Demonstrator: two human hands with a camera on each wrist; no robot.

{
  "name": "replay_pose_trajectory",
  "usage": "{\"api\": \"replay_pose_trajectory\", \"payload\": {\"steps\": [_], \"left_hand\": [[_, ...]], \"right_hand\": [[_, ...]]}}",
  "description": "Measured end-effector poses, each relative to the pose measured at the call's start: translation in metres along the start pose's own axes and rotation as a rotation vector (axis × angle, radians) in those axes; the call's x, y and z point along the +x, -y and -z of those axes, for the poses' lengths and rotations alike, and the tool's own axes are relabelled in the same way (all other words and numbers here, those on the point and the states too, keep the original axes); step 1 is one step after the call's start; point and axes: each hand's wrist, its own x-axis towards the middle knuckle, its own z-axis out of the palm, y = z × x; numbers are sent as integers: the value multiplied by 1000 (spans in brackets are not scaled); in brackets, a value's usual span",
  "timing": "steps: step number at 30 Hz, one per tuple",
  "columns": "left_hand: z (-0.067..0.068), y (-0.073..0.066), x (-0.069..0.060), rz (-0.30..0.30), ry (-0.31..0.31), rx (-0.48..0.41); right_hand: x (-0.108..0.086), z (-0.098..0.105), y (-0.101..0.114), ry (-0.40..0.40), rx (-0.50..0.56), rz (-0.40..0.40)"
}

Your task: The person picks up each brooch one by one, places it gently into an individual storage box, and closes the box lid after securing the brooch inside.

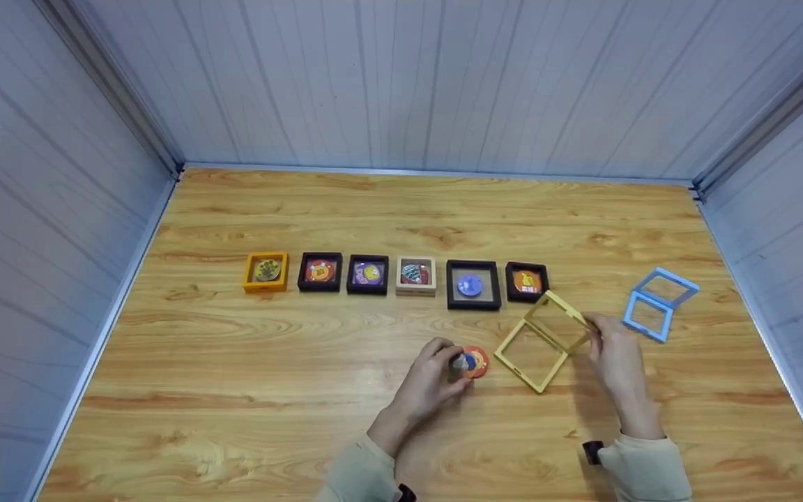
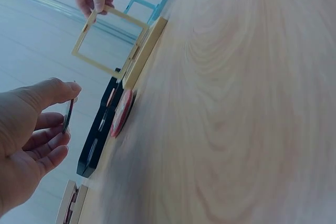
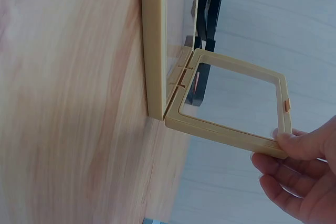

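Note:
My left hand (image 1: 424, 382) pinches a thin round disc (image 2: 68, 115) between thumb and fingers, held above the table and seen edge-on in the left wrist view. Just beyond it a red-orange round disc (image 1: 480, 355) lies flat on the wood. A gold hinged display frame (image 1: 513, 371) with clear film panes stands unfolded, one half on the table and the other tilted up. At the raised half's outer corner, my right hand (image 1: 616, 355) grips the rim between thumb and fingers, also plain in the right wrist view (image 3: 310, 166). No disc shows inside the gold frame.
Behind the hands runs a row of closed display frames: orange (image 1: 265, 287), several black ones such as the large one (image 1: 473, 305), and a cream one (image 1: 416, 290), each with a disc inside. A light-blue frame (image 1: 670, 304) stands unfolded at right. Pale walls (image 1: 401, 84) enclose the table.

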Motion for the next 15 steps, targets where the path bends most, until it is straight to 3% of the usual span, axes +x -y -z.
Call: {"api": "replay_pose_trajectory", "payload": {"steps": [5, 9, 15], "left_hand": [[-6, -3, 6, 10, 30, -20], [-11, -6, 12, -13, 28, -35], [-17, -12, 22, -58, 23, 12]], "right_hand": [[0, -3, 6, 15, 5, 9], [-1, -6, 9, 14, 18, 16], [-1, -9, 14, 11, 45, 31]]}}
